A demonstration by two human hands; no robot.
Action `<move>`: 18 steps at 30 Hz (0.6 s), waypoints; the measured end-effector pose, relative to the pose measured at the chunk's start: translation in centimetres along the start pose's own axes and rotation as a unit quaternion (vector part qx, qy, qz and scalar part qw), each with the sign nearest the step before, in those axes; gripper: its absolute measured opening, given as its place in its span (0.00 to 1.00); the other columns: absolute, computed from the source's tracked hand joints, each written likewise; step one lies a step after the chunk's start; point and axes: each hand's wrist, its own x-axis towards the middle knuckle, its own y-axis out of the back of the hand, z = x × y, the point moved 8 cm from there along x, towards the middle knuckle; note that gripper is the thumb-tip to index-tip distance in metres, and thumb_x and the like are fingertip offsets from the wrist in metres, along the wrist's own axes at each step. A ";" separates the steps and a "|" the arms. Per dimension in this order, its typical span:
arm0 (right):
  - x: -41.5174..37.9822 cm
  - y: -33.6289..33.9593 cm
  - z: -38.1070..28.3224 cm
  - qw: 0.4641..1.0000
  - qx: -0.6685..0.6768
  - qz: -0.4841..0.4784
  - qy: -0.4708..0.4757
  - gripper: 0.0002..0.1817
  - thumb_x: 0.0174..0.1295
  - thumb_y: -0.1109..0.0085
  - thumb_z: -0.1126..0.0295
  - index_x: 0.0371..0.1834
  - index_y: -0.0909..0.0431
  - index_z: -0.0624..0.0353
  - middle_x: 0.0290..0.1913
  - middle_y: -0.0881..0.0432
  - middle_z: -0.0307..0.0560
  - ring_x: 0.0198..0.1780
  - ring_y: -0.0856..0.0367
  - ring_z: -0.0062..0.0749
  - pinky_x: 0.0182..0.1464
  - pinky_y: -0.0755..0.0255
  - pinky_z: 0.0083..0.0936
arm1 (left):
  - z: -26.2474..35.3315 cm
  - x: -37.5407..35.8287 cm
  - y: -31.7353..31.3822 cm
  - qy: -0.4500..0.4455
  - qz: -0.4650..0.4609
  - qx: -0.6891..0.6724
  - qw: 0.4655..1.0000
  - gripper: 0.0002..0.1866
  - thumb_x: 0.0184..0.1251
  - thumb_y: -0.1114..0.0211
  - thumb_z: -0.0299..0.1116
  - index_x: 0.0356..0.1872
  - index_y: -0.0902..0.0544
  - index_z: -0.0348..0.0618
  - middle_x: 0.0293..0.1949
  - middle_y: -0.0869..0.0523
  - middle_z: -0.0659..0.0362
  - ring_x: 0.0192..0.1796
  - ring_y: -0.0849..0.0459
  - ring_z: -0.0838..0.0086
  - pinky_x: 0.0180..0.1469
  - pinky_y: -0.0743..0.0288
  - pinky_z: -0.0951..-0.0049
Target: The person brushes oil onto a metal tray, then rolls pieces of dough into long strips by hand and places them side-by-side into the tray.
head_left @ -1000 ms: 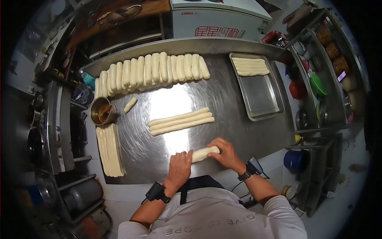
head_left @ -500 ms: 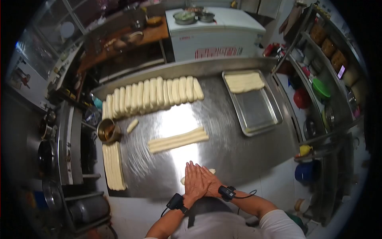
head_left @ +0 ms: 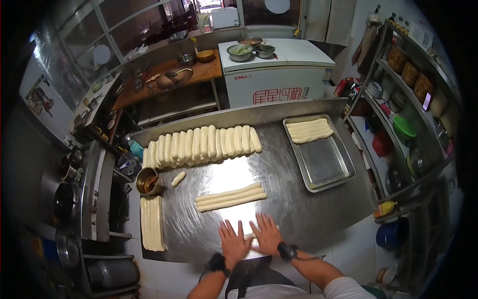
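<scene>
My left hand (head_left: pixel 235 245) and my right hand (head_left: pixel 267 235) lie side by side, palms down with fingers spread, near the front edge of the steel table (head_left: pixel 303 212). Under and between them a piece of dough (head_left: pixel 255 236) shows in part; the rest is hidden. Just beyond the fingers lie several dough strips (head_left: pixel 231 197) side by side. A short dough piece (head_left: pixel 178 179) sits further left, beside a metal pot (head_left: pixel 149 182). Below the pot is another group of strips (head_left: pixel 152 224). Many dough rolls (head_left: pixel 201 144) are lined up along the back.
A metal tray (head_left: pixel 323 167) with dough strips (head_left: pixel 309 130) at its far end stands on the right of the table. Behind the table are a white freezer (head_left: pixel 279 79) with bowls and a wooden counter (head_left: pixel 144 92). Shelves (head_left: pixel 388 119) stand on the right.
My hands, overlapping before, are now apart at the fingers and spread. The view has tilted up, so the table sits lower in the frame.
</scene>
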 end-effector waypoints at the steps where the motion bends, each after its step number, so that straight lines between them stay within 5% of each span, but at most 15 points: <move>1: 1.8 0.4 1.2 1.000 0.009 0.026 0.005 0.54 0.60 0.39 0.33 0.78 0.38 0.68 0.80 0.43 0.71 0.82 0.46 0.64 0.82 0.57 0.58 | -0.8 2.7 0.6 -0.011 0.040 0.010 0.999 0.42 0.73 0.42 0.56 0.77 0.34 0.34 0.76 0.40 0.27 0.81 0.47 0.34 0.81 0.57 0.38; 4: 1.2 -0.4 1.6 0.999 0.018 0.024 0.029 0.56 0.60 0.41 0.30 0.79 0.39 0.67 0.81 0.43 0.69 0.82 0.46 0.60 0.83 0.58 0.56 | -2.5 3.3 1.6 -0.057 0.060 0.013 0.996 0.40 0.74 0.43 0.55 0.77 0.34 0.36 0.77 0.38 0.30 0.81 0.46 0.37 0.80 0.55 0.38; 6: -3.9 -1.4 0.2 0.997 0.061 -0.030 0.039 0.55 0.61 0.39 0.32 0.79 0.40 0.67 0.80 0.42 0.68 0.83 0.49 0.61 0.84 0.58 0.53 | -1.5 -2.4 0.7 -0.138 -0.024 -0.062 0.988 0.35 0.68 0.36 0.46 0.69 0.30 0.32 0.73 0.34 0.32 0.78 0.41 0.35 0.78 0.50 0.38; 8: -8.5 -2.3 -1.6 0.993 0.082 -0.075 0.028 0.55 0.61 0.40 0.31 0.80 0.40 0.65 0.81 0.44 0.67 0.84 0.50 0.60 0.84 0.58 0.52 | -1.8 -8.5 -1.9 -0.121 -0.072 -0.085 0.986 0.38 0.65 0.33 0.46 0.72 0.31 0.34 0.75 0.38 0.31 0.79 0.44 0.34 0.79 0.52 0.35; 10: -9.2 -3.3 -1.1 0.993 0.084 -0.086 0.006 0.54 0.61 0.39 0.32 0.80 0.39 0.63 0.82 0.45 0.67 0.84 0.51 0.60 0.84 0.58 0.51 | -1.7 -10.6 -1.1 -0.084 -0.013 -0.064 0.994 0.42 0.63 0.31 0.49 0.75 0.32 0.37 0.77 0.41 0.29 0.79 0.48 0.28 0.79 0.56 0.33; 13: -2.0 -0.3 1.3 0.999 0.004 -0.043 -0.021 0.52 0.62 0.40 0.33 0.79 0.38 0.63 0.83 0.47 0.64 0.84 0.52 0.59 0.84 0.61 0.52 | -4.4 -2.4 0.3 -0.002 0.042 -0.005 0.999 0.41 0.70 0.41 0.54 0.78 0.35 0.38 0.77 0.46 0.24 0.79 0.51 0.24 0.81 0.62 0.34; 16: -0.2 0.0 2.5 0.999 0.016 -0.039 -0.020 0.51 0.64 0.41 0.34 0.80 0.38 0.62 0.83 0.47 0.64 0.84 0.52 0.58 0.84 0.61 0.52 | -6.6 2.5 1.8 0.013 0.078 0.024 0.997 0.37 0.74 0.44 0.47 0.79 0.36 0.36 0.80 0.43 0.33 0.83 0.51 0.39 0.82 0.66 0.38; 18: -1.8 -0.5 2.0 0.999 0.024 -0.034 -0.022 0.50 0.64 0.41 0.35 0.80 0.38 0.61 0.83 0.46 0.63 0.84 0.52 0.58 0.84 0.62 0.52 | -5.8 -1.6 1.2 -0.044 -0.030 0.005 0.999 0.37 0.74 0.44 0.49 0.78 0.35 0.37 0.81 0.44 0.36 0.83 0.51 0.39 0.81 0.67 0.34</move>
